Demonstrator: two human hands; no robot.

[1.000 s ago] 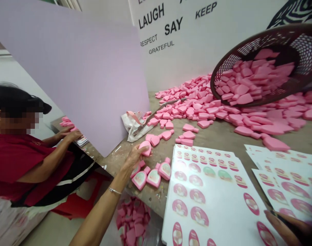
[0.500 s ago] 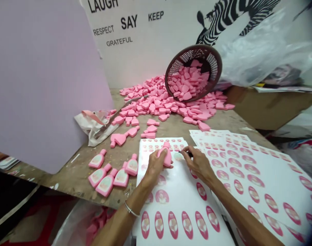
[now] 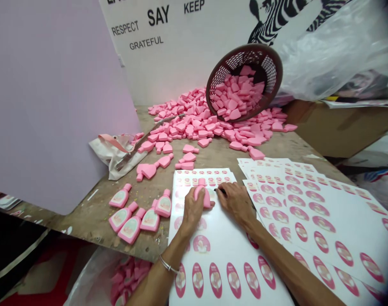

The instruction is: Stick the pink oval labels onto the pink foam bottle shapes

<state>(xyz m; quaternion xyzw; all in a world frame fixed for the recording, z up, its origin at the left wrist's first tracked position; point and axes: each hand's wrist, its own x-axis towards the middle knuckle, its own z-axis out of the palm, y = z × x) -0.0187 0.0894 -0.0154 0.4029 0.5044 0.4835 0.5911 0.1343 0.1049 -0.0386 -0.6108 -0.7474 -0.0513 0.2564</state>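
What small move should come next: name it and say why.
Probably lift the green label with the tool: the right hand holds its tip beside that label, and the left hand holds a bottle, its visible face bare.

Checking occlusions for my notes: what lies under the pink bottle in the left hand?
A white sticker sheet, with printed stickers showing nearby. The patch directly beneath the pink bottle and left hand is covered; any stickers there cannot be seen.

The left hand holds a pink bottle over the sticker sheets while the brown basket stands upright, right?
Not quite: the head view shows the brown basket tipped over, not upright. The left hand does hold a pink bottle over the sticker sheets.
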